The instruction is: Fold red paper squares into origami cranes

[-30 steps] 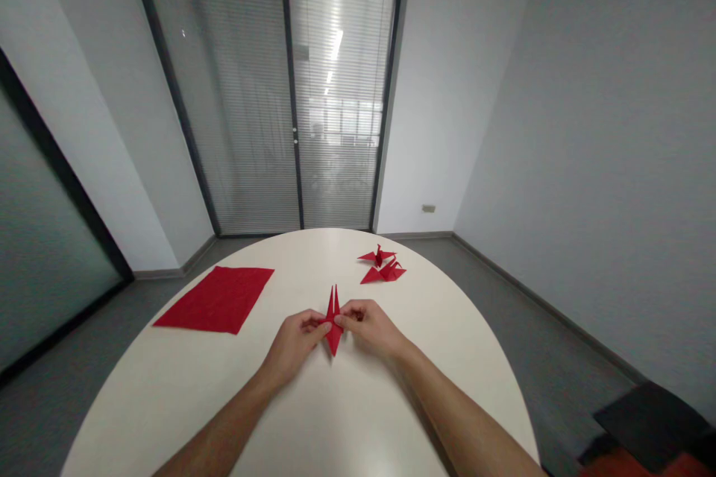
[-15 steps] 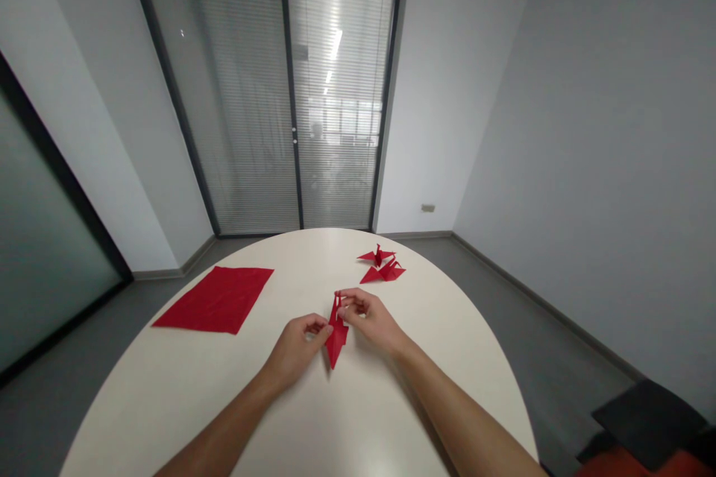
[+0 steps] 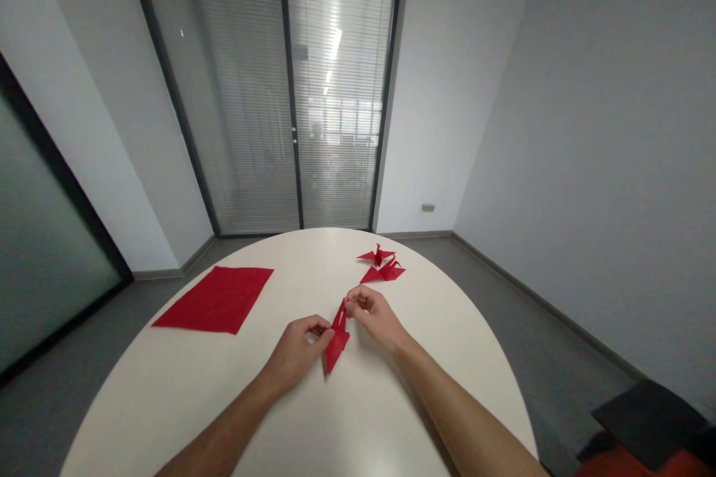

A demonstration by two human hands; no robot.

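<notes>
A partly folded red origami crane (image 3: 336, 349) is held just above the table, its wide point toward me and two narrow strips pointing away. My left hand (image 3: 299, 348) pinches its left side near the middle between thumb and fingers. With thumb and forefinger closed, my right hand (image 3: 376, 315) grips the far tip of the narrow strips. The fingertips cover parts of the folds. Beyond my right hand lie two folded red paper cranes, one (image 3: 379, 254) behind the other (image 3: 385, 271), close together.
Flat red paper (image 3: 221, 300) lies on the left side of the round white table (image 3: 280, 417). A black and orange chair (image 3: 652, 417) stands at the lower right. Glass doors with blinds (image 3: 246, 127) are behind the table.
My right hand has shifted slightly right, its fingers now closed at the strips' tip. The paper has tilted, with its far end to the right. My left hand has barely moved.
</notes>
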